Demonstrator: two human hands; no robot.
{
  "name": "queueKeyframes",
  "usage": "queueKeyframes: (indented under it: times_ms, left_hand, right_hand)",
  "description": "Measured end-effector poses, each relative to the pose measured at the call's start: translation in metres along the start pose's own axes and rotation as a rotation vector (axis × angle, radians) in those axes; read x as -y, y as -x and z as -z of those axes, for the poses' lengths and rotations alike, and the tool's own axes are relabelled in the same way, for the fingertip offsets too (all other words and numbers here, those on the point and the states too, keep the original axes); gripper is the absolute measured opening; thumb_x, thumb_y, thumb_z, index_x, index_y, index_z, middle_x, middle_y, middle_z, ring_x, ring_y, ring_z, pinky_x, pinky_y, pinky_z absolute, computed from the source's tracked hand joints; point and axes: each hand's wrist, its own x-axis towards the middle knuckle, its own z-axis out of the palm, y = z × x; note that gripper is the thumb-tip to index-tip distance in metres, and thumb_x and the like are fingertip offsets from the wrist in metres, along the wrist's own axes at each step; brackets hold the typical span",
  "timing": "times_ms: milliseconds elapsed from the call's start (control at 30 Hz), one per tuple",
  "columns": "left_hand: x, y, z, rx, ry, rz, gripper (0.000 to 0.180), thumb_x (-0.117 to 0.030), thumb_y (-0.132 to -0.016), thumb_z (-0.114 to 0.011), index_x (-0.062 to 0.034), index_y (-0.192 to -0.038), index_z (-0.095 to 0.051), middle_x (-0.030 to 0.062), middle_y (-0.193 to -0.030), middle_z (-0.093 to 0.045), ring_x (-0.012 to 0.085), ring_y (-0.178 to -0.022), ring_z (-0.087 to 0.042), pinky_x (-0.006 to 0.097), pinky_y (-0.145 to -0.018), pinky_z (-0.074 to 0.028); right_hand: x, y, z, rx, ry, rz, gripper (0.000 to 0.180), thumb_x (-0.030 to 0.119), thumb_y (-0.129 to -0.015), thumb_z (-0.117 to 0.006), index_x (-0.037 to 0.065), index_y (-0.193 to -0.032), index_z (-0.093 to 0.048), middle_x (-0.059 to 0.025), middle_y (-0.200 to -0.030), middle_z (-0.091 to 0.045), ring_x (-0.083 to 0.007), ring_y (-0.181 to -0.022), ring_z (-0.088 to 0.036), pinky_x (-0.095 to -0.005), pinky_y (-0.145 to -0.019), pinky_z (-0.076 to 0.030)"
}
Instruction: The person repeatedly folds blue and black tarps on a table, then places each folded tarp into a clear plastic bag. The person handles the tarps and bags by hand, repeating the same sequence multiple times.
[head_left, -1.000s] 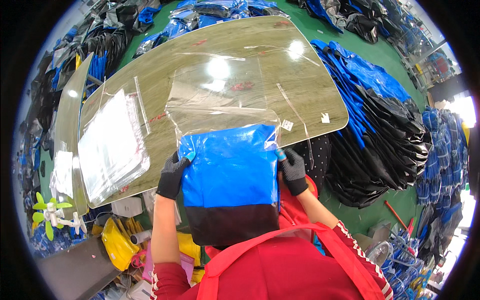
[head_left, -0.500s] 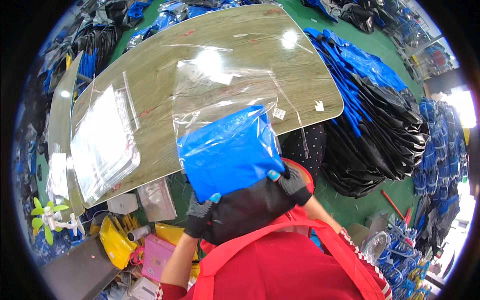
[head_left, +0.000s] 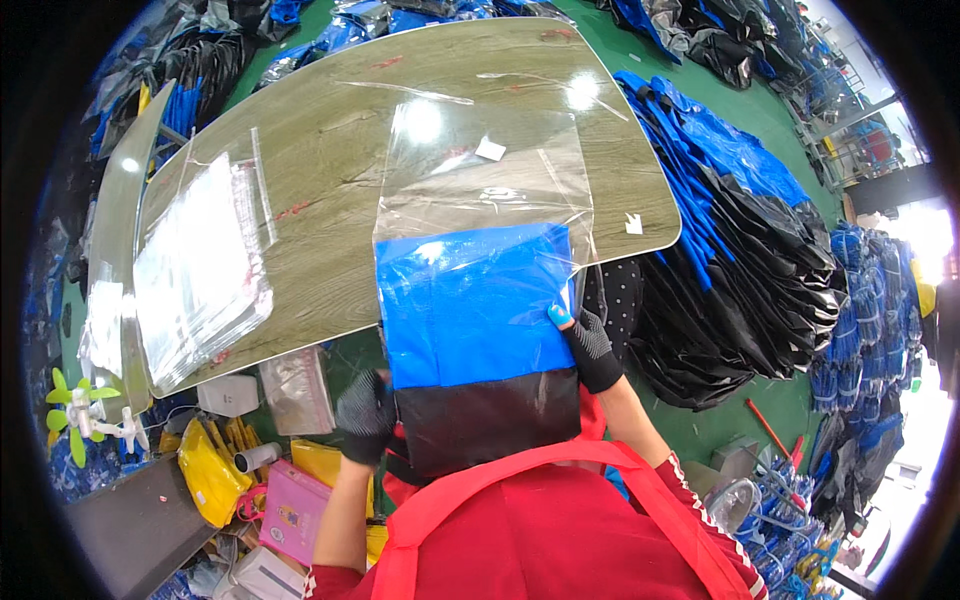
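Note:
A folded blue-and-black fabric piece (head_left: 478,310) lies partly inside a clear plastic bag (head_left: 480,170), its blue half toward the table and its black half against my apron. The bag's far end rests on the table. My right hand (head_left: 592,345), in a black and grey glove with bare fingertips, grips the right edge, its thumb on top. At the lower left side of the folded piece is my left hand (head_left: 365,418), gloved alike; it is smeared and its fingers are mostly hidden, so its hold cannot be made out.
The wood-patterned table (head_left: 330,190) carries a stack of clear bags (head_left: 205,270) at the left and a paper scrap (head_left: 634,223) at the right. A heap of blue-and-black covers (head_left: 740,260) stands to the right. A small green-bladed fan (head_left: 80,418) is at far left.
The folded piece has turned square to me and sits flatter, the bag drawn smoother over it. My left hand has moved left, off its top; my right hand has shifted slightly up the edge.

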Motion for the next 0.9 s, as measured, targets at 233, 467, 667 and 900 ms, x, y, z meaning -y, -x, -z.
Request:
queueKeyframes:
  times_ms: [233, 467, 667, 900]
  left_hand:
    - [0.026, -0.038, -0.021, -0.206, 0.627, 0.065, 0.012, -0.009, -0.088, -0.061, -0.0034, -0.096, -0.067, 0.0163, -0.082, -0.067, 0.0282, -0.080, -0.069, 0.034, -0.071, -0.052]
    - [0.018, -0.033, -0.026, -0.204, 0.246, 0.000, 0.014, -0.017, -0.091, -0.061, -0.0044, -0.094, -0.067, 0.0165, -0.082, -0.067, 0.0330, -0.077, -0.067, 0.039, -0.067, -0.051]
    - [0.013, -0.001, -0.033, -0.207, 0.268, 0.100, 0.015, -0.021, -0.094, -0.057, -0.0072, -0.091, -0.061, 0.0159, -0.078, -0.064, 0.0345, -0.072, -0.063, 0.043, -0.065, -0.049]
    - [0.025, 0.015, -0.015, 0.105, 0.198, 0.062, 0.018, -0.025, -0.090, -0.060, -0.0082, -0.096, -0.061, 0.0183, -0.087, -0.066, 0.0374, -0.079, -0.065, 0.044, -0.068, -0.050]
  right_hand:
    - [0.005, -0.005, 0.006, 0.049, -0.014, -0.055, 0.058, 0.041, -0.091, -0.065, -0.001, -0.130, -0.054, -0.0104, -0.112, -0.063, -0.0158, -0.096, -0.061, -0.0319, -0.085, -0.051]
    - [-0.002, -0.005, 0.005, -0.058, -0.001, -0.087, 0.061, 0.043, -0.091, -0.065, -0.001, -0.132, -0.052, -0.0115, -0.115, -0.063, -0.0170, -0.098, -0.060, -0.0317, -0.087, -0.050]
    - [-0.008, -0.007, 0.011, 0.066, -0.089, -0.038, 0.063, 0.044, -0.091, -0.065, -0.001, -0.133, -0.052, -0.0114, -0.116, -0.063, -0.0168, -0.098, -0.060, -0.0318, -0.087, -0.050]
    - [0.000, 0.018, 0.003, 0.170, 0.021, -0.074, 0.076, 0.037, -0.082, -0.076, 0.001, -0.140, -0.042, -0.0105, -0.130, -0.055, -0.0206, -0.116, -0.053, -0.0358, -0.100, -0.044]
